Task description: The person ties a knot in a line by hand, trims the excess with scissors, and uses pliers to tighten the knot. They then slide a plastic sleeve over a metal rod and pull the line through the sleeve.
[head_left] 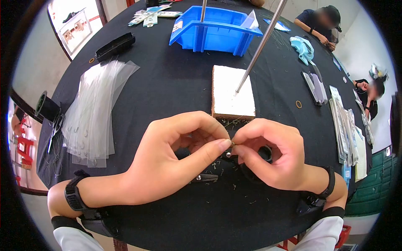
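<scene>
My left hand (176, 154) and my right hand (272, 152) meet in front of me, both closed in a pinch. Thumb and forefinger of each press together at the same spot, on something too small to make out. A short thin strand shows just above the fingertips. Below them is a small shiny metal ball or rivet (228, 154). Partly hidden under my left hand lies a dark metal tool (205, 178) with a rivet. A dark round object (264, 154) shows through the curl of my right hand. Small clippings (234, 186) are scattered on the black cloth around.
A white-topped block (228, 90) with a slanting metal rod (261, 46) stands ahead, a blue bin (217, 35) behind it. Clear plastic sleeves (94, 113), scissors (56, 125) and a black spool (47, 106) lie left; a stapler (315, 85) and packets (343, 129) right. Two people sit beyond.
</scene>
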Motion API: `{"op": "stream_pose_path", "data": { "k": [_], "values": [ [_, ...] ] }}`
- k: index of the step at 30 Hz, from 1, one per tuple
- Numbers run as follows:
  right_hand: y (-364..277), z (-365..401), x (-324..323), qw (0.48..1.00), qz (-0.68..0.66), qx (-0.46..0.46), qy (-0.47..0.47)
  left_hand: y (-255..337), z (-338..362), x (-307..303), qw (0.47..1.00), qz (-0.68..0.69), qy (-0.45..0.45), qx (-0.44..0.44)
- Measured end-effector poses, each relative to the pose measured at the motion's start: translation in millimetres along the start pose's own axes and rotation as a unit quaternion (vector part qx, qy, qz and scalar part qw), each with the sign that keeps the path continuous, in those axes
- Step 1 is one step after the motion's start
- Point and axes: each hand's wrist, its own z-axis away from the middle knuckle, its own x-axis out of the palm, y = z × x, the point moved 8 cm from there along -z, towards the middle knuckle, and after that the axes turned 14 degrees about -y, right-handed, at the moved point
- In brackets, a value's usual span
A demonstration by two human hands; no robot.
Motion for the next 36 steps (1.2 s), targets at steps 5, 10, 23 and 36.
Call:
{"op": "stream_pose_path", "data": {
  "k": [5,10,23,36],
  "values": [
    [-4.0,0.4,-2.6,0.999,0.04,-0.014,0.02,-2.6,0.1,0.2,1.0,0.001,-0.002,0.023],
    [-20.4,-0.9,-2.2,0.97,0.217,-0.109,0.015,-4.3,0.1,0.3,0.999,0.029,-0.007,-0.034],
    [-30.9,2.2,4.5,0.928,0.339,-0.156,-0.012,-9.5,0.3,-0.7,0.997,0.047,-0.007,-0.055],
    [-21.5,40.8,-24.3,0.87,0.405,0.252,-0.128,-14.8,0.7,-13.0,0.996,0.056,0.054,-0.051]
  ]
}}
